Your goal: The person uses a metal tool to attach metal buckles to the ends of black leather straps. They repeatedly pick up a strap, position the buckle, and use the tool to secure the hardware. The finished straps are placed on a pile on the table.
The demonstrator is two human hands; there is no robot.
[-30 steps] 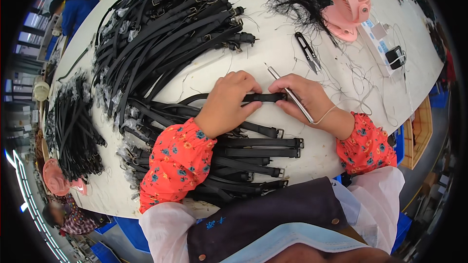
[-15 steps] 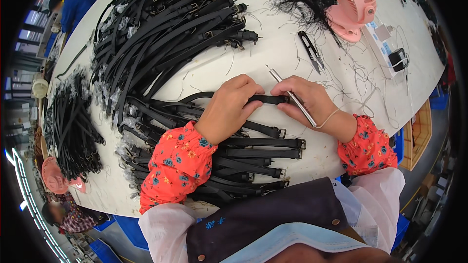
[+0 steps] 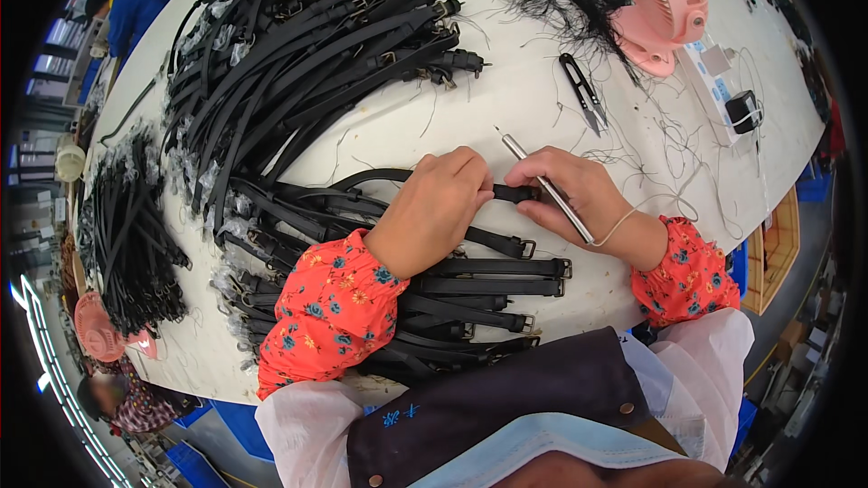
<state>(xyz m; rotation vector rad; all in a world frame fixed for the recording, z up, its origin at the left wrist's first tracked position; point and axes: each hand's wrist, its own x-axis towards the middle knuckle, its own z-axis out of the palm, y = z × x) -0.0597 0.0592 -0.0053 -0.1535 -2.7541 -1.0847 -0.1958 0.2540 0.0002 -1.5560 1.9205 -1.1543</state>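
A: A pale worktable (image 3: 579, 325) fills the frame, in a workshop with blue crates at the lower left rim. What lies on it?

B: A big heap of black straps (image 3: 307, 45) at the upper left, a smaller pile (image 3: 127, 226) at the left edge, and a neat stack of buckled straps (image 3: 488, 294) under the forearms at centre. A pink fan (image 3: 660, 0) stands at the upper right, black thread snips (image 3: 583, 90) just below and left of it.

A: And the hands?

B: The left hand (image 3: 438, 208) lies knuckles up at centre, fingers curled down and pinching one black strap (image 3: 515, 192). The right hand (image 3: 579, 194) meets it from the right, fingers closed on the same strap's end, with a thin metal tool (image 3: 542, 185) clasped along it, tip pointing to the upper left.

A: Room to move?

B: Bare tabletop shows above the hands up to the heap, strewn with loose threads (image 3: 669, 140); the table's near edge runs close below the right wrist.

A: Any change from a second ago?

B: Hardly; both hands stay clamped on the strap in the same spot, the grip only a little tighter together
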